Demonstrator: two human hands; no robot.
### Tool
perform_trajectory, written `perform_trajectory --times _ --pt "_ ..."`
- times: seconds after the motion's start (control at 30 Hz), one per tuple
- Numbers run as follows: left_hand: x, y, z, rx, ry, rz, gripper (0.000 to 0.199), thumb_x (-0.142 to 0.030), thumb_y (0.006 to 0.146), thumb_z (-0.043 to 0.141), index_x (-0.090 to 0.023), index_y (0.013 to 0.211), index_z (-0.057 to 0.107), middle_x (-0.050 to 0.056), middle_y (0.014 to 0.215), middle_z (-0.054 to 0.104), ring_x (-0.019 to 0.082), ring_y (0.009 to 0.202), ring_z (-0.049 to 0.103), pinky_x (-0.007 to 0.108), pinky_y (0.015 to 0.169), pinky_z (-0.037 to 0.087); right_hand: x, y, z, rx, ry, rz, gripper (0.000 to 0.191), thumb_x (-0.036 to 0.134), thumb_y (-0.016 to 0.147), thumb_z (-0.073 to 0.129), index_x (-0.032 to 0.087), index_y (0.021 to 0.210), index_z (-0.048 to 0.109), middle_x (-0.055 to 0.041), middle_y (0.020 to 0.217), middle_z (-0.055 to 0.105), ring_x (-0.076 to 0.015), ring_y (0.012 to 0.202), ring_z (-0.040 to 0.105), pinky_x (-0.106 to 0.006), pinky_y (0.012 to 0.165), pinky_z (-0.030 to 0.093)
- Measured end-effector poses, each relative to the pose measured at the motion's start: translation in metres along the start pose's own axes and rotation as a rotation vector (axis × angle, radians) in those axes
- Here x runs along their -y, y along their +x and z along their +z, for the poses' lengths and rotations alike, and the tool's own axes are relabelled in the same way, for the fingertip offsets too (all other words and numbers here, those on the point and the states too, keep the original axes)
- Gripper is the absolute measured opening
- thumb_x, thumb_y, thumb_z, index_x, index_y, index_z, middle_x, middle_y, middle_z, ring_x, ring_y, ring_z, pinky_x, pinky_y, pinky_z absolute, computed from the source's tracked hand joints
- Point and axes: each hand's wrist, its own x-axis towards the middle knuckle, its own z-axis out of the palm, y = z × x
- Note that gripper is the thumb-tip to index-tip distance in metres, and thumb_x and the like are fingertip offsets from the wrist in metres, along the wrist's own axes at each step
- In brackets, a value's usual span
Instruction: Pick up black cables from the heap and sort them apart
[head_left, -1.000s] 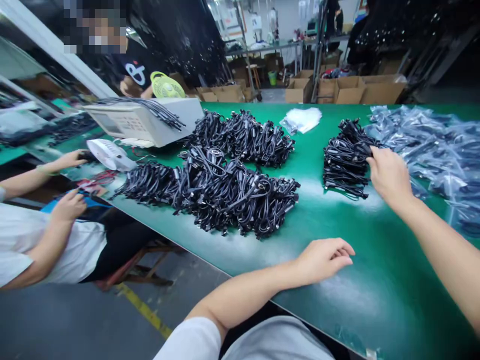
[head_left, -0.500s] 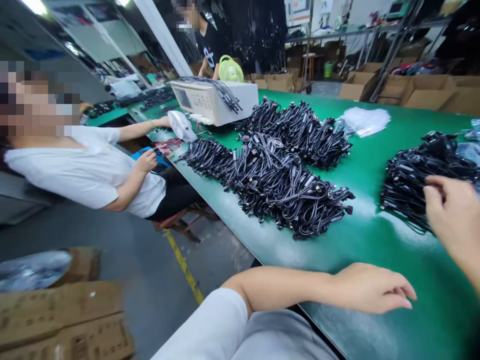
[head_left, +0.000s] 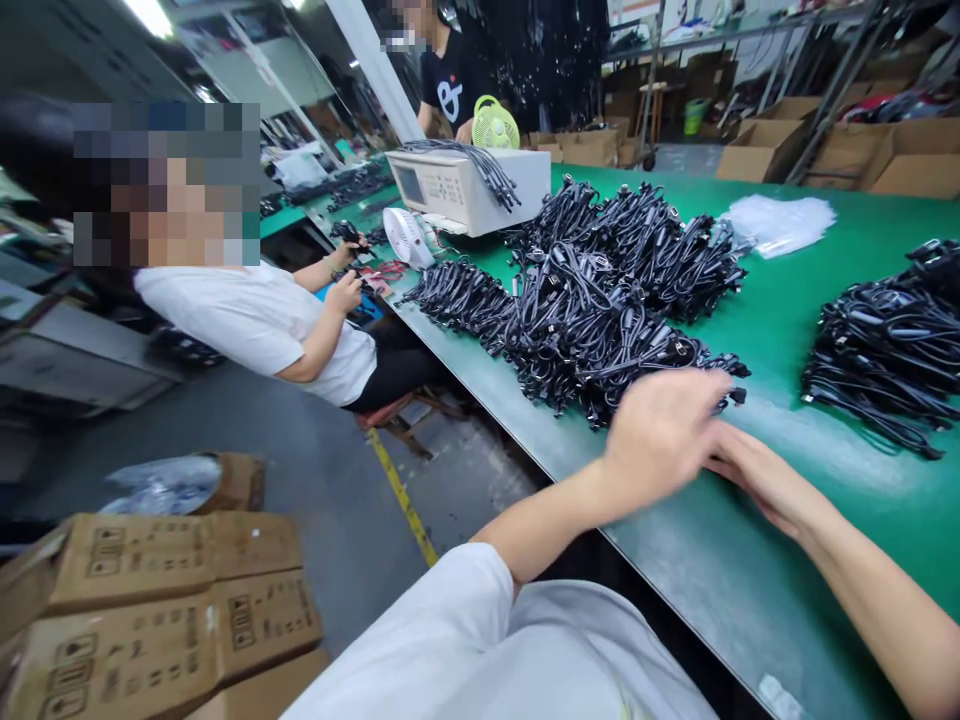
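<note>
- Far left, floor level: stacked cardboard cartons (head_left: 161, 610), and a clear plastic bag (head_left: 161, 483) lying on another box behind them.
- A seated co-worker in a white shirt (head_left: 262, 325) works at the table's left edge, both hands busy with something small and dark; can't tell what.
- Past them: white table fan (head_left: 406, 236), beige test machine (head_left: 469, 188) with cables draped over it, green fan (head_left: 495, 126), and a standing person in a black shirt (head_left: 450, 85).
- Big cable pile (head_left: 592, 300), black bundled cords, sits mid-table, several heaps touching.
- Left hand (head_left: 660, 432) is raised just above the table at the near edge of that pile, blurred, fingers loosely spread, gripping nothing.
- Right hand (head_left: 757, 478) lies partly under and behind the left, palm down on the mat, fingers flat, also holding nothing.
- Judgement: to take a bundle cleanly, pinch one tied coil at the pile's near edge and lift straight so neighbours don't drag along.
- Right: smaller cable stack (head_left: 885, 350), well apart from both hands; white plastic bags (head_left: 780, 222) behind.
- Green table mat (head_left: 787, 300) is glossy and worn pale in the middle; the room is a crowded workshop with brown boxes (head_left: 847, 155) and shelving at the back.
</note>
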Motion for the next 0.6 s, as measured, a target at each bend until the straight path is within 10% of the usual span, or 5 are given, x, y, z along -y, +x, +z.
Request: perform_trajectory --times 0.17,0.6 --pt "0.040 0.017 -0.032 0.027 0.498 -0.262 0.071 -0.046 0.088 0.066 -0.005 0.140 0.041 0.020 0.131 0.056 0.030 0.121 0.053 0.040 0.104 0.047 -0.004 0.005 0.008 -0.055 0.022 0.073 0.037 0.054 0.089 0.065 0.023 0.109 0.070 -0.0085 0.126 0.068 -0.0235 0.109 0.067 -0.043 0.101 0.055" --pt "0.043 0.026 -0.025 0.203 0.388 -0.342 0.070 -0.027 0.091 0.054 0.000 0.148 0.025 0.018 0.116 0.065 0.027 0.107 0.064 0.034 0.089 0.052 -0.022 -0.032 -0.003 -0.183 -0.062 0.027 0.049 0.059 0.082 0.068 0.025 0.116 0.068 -0.0097 0.124 0.069 -0.0274 0.110 0.066 -0.043 0.105 0.052"
